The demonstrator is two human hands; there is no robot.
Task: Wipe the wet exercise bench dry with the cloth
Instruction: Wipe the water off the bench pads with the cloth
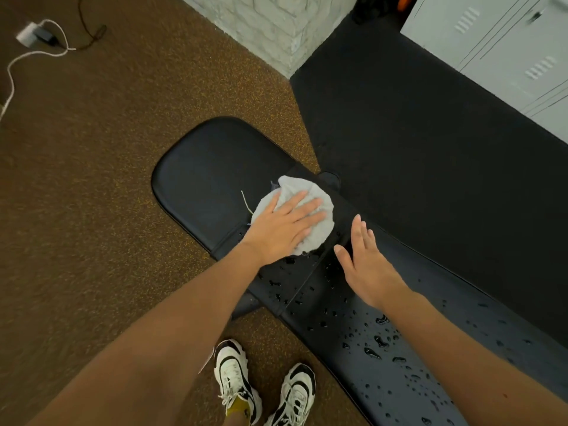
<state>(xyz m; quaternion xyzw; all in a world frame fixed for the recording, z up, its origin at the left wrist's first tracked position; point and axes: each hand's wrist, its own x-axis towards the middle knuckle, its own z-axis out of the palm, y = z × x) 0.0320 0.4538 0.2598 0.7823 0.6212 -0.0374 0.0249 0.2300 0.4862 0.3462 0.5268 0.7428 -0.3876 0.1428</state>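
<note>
The left hand (pixel 284 230) pressed flat, fingers straight, on the soft, limp cloth (pixel 319 210) at frame centre; right hand (pixel 365 265) hovered released over the slick, wet worktop (pixel 384 348).

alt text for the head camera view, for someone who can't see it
A person's left hand presses a grey cloth flat on a black exercise bench, while the open right hand hovers beside it. Water droplets cover the bench's nearer part. White and black sneakers stand on brown speckled floor.
</note>
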